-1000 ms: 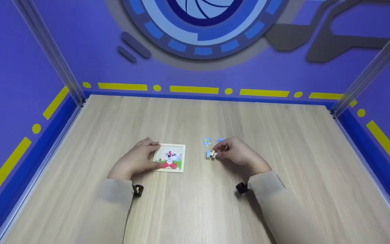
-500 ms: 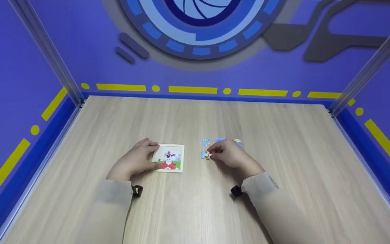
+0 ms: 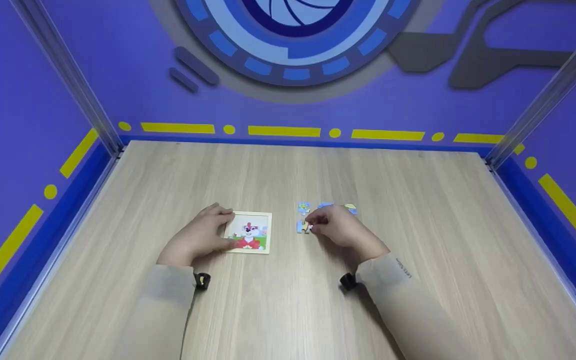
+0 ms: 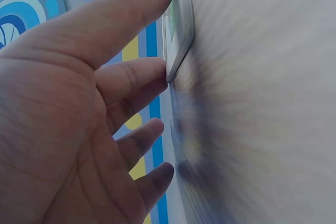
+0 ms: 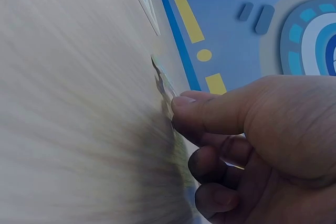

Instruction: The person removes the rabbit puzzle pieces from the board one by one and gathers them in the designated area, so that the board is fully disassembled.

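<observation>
A small square jigsaw tray [image 3: 270, 232] with a pale wooden rim lies on the table, a white-faced cartoon animal in red partly pieced together inside it. My left hand [image 3: 200, 235] holds the tray at its left side, thumb over the lower left and fingers at the upper left corner. To the right of the tray, my right hand [image 3: 345, 231] pinches a blue, yellow and white puzzle piece [image 3: 302, 228] between thumb and index finger. In the right wrist view this piece [image 5: 164, 76] is tilted at the table surface; whether it touches is unclear. My other right fingers are curled.
Beyond my right hand lie a blue-and-yellow puzzle piece [image 3: 303, 208], a partly hidden blue piece [image 3: 324, 204] and a yellow-topped blue piece [image 3: 350, 208]. The wooden table [image 3: 288, 310] is bounded by blue panels [image 3: 288, 112] at the back and sides.
My right hand has moved slightly left with the puzzle piece, uncovering the yellow-topped piece behind it. Over the last half second it barely moves. My left hand stays on the tray.
</observation>
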`<action>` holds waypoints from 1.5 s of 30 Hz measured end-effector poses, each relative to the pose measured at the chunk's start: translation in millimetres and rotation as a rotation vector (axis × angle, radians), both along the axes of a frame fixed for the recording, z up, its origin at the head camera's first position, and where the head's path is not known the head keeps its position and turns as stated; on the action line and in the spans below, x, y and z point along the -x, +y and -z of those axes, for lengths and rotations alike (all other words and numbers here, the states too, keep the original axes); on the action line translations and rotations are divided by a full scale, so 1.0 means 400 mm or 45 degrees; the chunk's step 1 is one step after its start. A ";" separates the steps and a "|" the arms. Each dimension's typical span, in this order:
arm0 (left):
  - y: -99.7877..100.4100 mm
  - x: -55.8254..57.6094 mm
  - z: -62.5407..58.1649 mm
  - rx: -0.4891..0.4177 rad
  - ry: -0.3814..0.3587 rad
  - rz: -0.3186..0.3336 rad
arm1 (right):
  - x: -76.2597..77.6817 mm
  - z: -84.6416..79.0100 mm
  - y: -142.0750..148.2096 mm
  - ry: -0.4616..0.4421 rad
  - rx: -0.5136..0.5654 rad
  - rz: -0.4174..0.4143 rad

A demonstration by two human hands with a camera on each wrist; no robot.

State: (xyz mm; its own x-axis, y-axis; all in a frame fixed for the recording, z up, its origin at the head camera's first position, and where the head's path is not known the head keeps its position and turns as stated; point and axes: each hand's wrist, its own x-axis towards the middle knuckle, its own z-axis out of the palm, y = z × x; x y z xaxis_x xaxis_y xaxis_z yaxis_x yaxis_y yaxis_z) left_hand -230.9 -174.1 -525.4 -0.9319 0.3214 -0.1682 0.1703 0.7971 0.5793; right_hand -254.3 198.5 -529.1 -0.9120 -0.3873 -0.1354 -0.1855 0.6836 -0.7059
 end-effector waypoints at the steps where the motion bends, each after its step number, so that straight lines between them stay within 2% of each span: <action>1: 0.000 0.000 0.000 0.000 -0.004 -0.002 | 0.000 0.000 0.000 -0.001 0.001 0.002; 14: 0.000 -0.001 -0.002 -0.005 -0.003 0.000 | 0.005 -0.001 0.002 -0.052 0.096 0.018; 24: -0.005 0.002 -0.006 0.007 0.033 0.041 | -0.003 -0.019 -0.019 -0.010 0.161 0.034; 37: 0.006 -0.008 0.005 -0.007 -0.006 0.002 | -0.039 -0.047 -0.147 0.013 0.246 0.080; 41: 0.005 -0.010 0.004 -0.018 -0.016 -0.017 | -0.034 -0.071 -0.193 0.008 0.344 0.076; 45: 0.004 -0.007 0.002 -0.004 0.010 -0.012 | -0.028 -0.090 -0.236 -0.044 0.497 0.087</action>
State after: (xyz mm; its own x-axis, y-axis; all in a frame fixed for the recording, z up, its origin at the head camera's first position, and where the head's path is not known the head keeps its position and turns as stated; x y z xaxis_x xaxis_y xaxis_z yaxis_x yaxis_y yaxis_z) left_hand -228.2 -172.5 -526.0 -0.9361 0.3133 -0.1598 0.1676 0.7969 0.5805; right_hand -243.2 103.9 -493.0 -0.9349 -0.3543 -0.0211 -0.1203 0.3722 -0.9203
